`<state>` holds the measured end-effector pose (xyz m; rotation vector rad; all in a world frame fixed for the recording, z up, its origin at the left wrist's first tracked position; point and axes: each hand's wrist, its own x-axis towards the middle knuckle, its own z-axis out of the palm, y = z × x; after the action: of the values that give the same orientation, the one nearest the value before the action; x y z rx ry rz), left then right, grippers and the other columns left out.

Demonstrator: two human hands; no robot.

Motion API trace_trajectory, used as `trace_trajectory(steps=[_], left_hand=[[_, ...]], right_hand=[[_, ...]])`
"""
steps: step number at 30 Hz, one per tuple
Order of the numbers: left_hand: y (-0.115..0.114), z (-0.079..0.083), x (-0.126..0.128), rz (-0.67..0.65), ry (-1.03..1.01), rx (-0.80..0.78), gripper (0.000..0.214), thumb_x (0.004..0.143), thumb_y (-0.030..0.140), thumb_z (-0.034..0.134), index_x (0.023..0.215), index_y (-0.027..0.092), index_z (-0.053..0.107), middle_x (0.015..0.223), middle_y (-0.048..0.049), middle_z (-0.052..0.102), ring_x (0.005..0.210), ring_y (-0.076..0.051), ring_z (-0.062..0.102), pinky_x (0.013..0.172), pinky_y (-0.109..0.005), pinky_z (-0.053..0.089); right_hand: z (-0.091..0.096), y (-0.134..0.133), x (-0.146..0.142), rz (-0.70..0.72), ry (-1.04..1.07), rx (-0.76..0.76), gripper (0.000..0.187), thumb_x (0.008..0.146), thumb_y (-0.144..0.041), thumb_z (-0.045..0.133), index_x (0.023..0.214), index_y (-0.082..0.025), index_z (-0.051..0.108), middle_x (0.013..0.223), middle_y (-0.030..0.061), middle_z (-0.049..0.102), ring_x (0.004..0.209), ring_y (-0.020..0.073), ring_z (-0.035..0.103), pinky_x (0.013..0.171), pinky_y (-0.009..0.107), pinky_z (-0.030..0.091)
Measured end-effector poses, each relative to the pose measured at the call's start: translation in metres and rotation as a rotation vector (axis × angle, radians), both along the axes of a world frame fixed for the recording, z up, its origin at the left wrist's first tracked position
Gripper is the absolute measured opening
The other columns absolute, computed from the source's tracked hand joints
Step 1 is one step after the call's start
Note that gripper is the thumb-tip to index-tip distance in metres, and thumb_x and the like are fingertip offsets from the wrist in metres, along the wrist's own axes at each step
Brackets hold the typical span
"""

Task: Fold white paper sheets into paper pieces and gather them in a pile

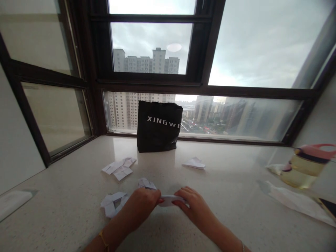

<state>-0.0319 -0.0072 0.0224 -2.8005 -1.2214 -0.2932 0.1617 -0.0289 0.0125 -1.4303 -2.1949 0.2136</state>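
A narrow strip of folded white paper (167, 201) is held between my two hands, just above the pale counter. My left hand (147, 198) pinches its left end, thumb against curled fingers. At the other end, my right hand (189, 202) grips the paper with its thumb below and fingers over the top. Close behind my left hand lies a folded paper piece (146, 182), partly covered by that hand. Beside my left wrist is a ring-like folded paper shape (110, 205) with an opening in its middle; my forearm hides part of it.
Farther back are a cluster of folded papers (119, 168) and a single folded paper (194, 163). A black bag (159, 131) stands by the window. To the right are a bottle with a pink lid (306, 167), a white packet (296, 201) and a dark flat object (328, 205).
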Motion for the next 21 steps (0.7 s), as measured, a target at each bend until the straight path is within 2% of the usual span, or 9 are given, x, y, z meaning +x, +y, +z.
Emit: trace_trajectory(steps=[4, 7, 9, 11, 15, 18, 21], left_hand=[[0.002, -0.003, 0.001, 0.048, 0.035, -0.083, 0.025, 0.085, 0.032, 0.033, 0.079, 0.017, 0.053, 0.067, -0.0058, 0.062, 0.061, -0.020, 0.059, 0.052, -0.025, 0.039], [0.003, -0.004, 0.001, 0.090, -0.040, -0.141, 0.032, 0.085, 0.038, 0.027, 0.091, 0.018, 0.051, 0.072, -0.0068, 0.063, 0.064, -0.021, 0.060, 0.053, -0.027, 0.042], [0.002, -0.005, 0.001, 0.111, -0.105, -0.159, 0.038, 0.085, 0.042, 0.022, 0.104, 0.018, 0.046, 0.078, -0.0077, 0.064, 0.068, -0.022, 0.061, 0.055, -0.028, 0.043], [0.002, -0.007, 0.001, 0.117, -0.133, -0.167, 0.042, 0.085, 0.044, 0.019, 0.113, 0.019, 0.039, 0.081, -0.0081, 0.064, 0.071, -0.022, 0.061, 0.057, -0.030, 0.044], [0.001, -0.014, 0.002, 0.095, -0.104, -0.207, 0.041, 0.084, 0.042, 0.022, 0.115, 0.020, 0.039, 0.081, -0.0079, 0.064, 0.072, -0.023, 0.061, 0.059, -0.032, 0.045], [0.001, -0.016, 0.003, 0.072, -0.104, -0.220, 0.038, 0.085, 0.040, 0.023, 0.113, 0.021, 0.041, 0.082, -0.0078, 0.065, 0.073, -0.023, 0.061, 0.059, -0.030, 0.045], [0.001, -0.014, 0.003, 0.067, -0.118, -0.217, 0.038, 0.085, 0.039, 0.022, 0.112, 0.021, 0.042, 0.080, -0.0073, 0.065, 0.071, -0.022, 0.061, 0.058, -0.028, 0.045]], right_hand=[[-0.003, 0.009, 0.007, -0.057, 0.179, -0.233, 0.012, 0.067, -0.030, 0.058, 0.069, -0.018, 0.061, 0.064, 0.0006, 0.061, 0.062, 0.0156, 0.054, 0.055, 0.023, 0.037], [-0.006, 0.026, 0.025, -0.081, 0.373, -0.362, 0.021, 0.064, -0.036, 0.057, 0.061, -0.015, 0.058, 0.053, -0.0005, 0.058, 0.052, 0.0128, 0.052, 0.047, 0.020, 0.035], [-0.009, 0.043, 0.047, -0.130, 0.399, -0.371, 0.024, 0.060, -0.039, 0.059, 0.058, -0.015, 0.057, 0.050, -0.0011, 0.056, 0.050, 0.0118, 0.051, 0.046, 0.020, 0.035], [-0.012, 0.060, 0.075, -0.249, 0.360, -0.358, 0.025, 0.056, -0.040, 0.060, 0.055, -0.015, 0.055, 0.046, -0.0021, 0.054, 0.047, 0.0112, 0.049, 0.045, 0.020, 0.034], [-0.014, 0.090, 0.125, -0.397, 0.301, -0.321, 0.023, 0.055, -0.036, 0.060, 0.050, -0.014, 0.054, 0.041, -0.0025, 0.050, 0.043, 0.0109, 0.046, 0.043, 0.021, 0.032], [-0.013, 0.107, 0.145, -0.478, 0.245, -0.305, 0.022, 0.054, -0.034, 0.061, 0.051, -0.013, 0.055, 0.042, -0.0019, 0.051, 0.044, 0.0113, 0.048, 0.043, 0.021, 0.032], [-0.011, 0.118, 0.150, -0.542, 0.171, -0.303, 0.021, 0.053, -0.033, 0.062, 0.055, -0.013, 0.058, 0.046, -0.0005, 0.055, 0.049, 0.0138, 0.052, 0.046, 0.021, 0.034]])
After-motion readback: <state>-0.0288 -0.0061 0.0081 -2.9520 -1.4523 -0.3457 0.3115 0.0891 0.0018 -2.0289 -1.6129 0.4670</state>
